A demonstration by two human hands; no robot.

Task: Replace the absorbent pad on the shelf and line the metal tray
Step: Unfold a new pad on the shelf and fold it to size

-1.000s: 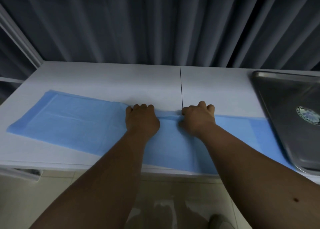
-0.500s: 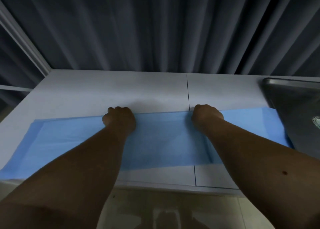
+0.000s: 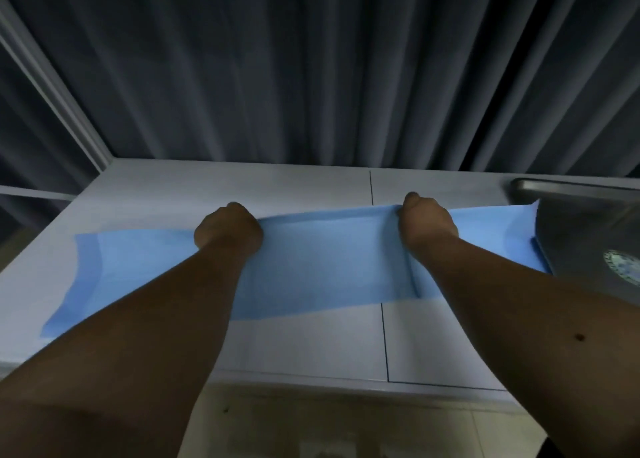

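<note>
Now the blue absorbent pad (image 3: 322, 267) lies stretched across the white shelf (image 3: 298, 346), its length running left to right, its far edge lifted slightly between the two hands. The left hand (image 3: 228, 230) has its grip clenched on that far edge left of the middle, fingers curled under and out of sight. The right hand (image 3: 426, 223) pinches the same edge further right, thumb on top. The pad's right end lies up against the metal tray (image 3: 585, 229), which sits at the shelf's right side with a round label (image 3: 623, 267) inside. Behind the shelf hangs a dark pleated curtain (image 3: 311, 69).
</note>
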